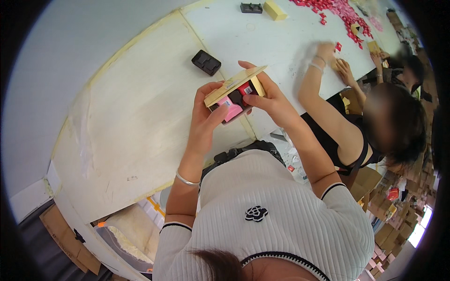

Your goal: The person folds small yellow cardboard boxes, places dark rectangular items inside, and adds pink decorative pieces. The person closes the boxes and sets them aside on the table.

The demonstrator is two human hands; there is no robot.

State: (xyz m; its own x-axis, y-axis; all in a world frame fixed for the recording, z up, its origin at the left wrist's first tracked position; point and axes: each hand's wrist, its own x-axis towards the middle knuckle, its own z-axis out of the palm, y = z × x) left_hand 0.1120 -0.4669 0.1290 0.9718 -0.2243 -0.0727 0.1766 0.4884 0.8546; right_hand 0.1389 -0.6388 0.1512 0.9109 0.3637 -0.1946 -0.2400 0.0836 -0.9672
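Between my two hands is a small pale yellow box [216, 97], tilted, with its lid raised along the far side. Inside it a black tray [237, 98] carries a pink piece [231, 111] on the left and a red piece [244, 89] on the right. My left hand [206, 107] is closed around the left end, thumb by the pink piece. Around the right end my right hand [270, 97] is closed, its thumb near the red piece. The undersides of both hands' grips are hidden. Just beyond the box, a black two-hollow tray [206, 62] lies on the table.
The white table [136, 122] has yellow tape along its edges. Farther back are another black tray [251, 8], a yellow box [274, 10] and a heap of red and pink packets [344, 14]. To my right a co-worker's arm [323, 100] rests over the table.
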